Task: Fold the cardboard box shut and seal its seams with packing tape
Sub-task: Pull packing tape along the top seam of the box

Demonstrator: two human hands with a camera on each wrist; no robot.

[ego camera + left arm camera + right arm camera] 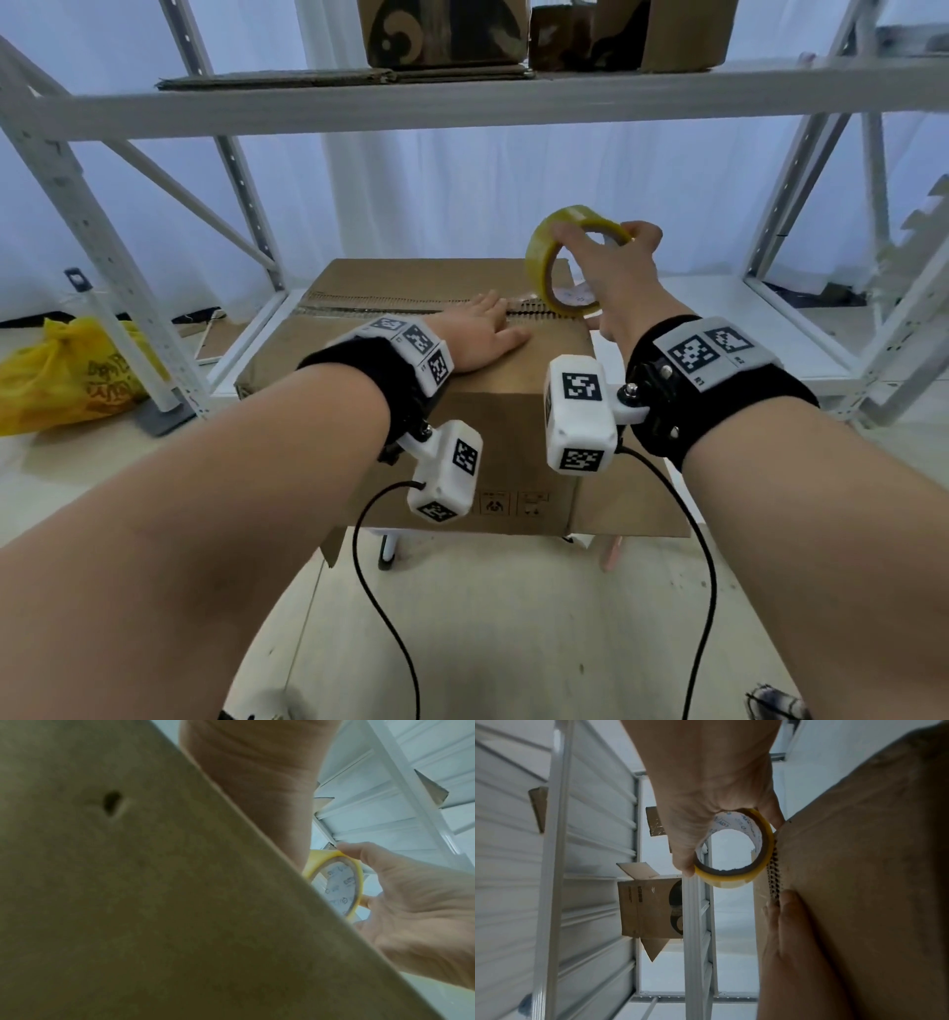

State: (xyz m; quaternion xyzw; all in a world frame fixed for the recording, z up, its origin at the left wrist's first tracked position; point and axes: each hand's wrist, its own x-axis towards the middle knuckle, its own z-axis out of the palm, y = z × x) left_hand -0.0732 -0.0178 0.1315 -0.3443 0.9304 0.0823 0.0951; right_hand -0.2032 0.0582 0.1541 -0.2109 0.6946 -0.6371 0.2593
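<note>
A brown cardboard box (390, 288) stands before me with its top flaps folded down, a seam (411, 308) running across the top. My left hand (488, 334) lies flat on the near flap, fingers straight and reaching the seam. My right hand (606, 277) grips a yellowish roll of packing tape (560, 267), held upright at the seam's right end. In the right wrist view the roll (734, 850) touches the box edge (834, 862) near the left fingers (790, 914). The left wrist view shows the box top (128, 882) and the roll (336, 880).
White metal shelving (462, 103) stands around and above the box, with more cardboard boxes (441, 31) and flat cardboard on the upper shelf. A yellow plastic bag (67, 375) lies on the floor at the left. Camera cables (390, 616) hang from both wrists.
</note>
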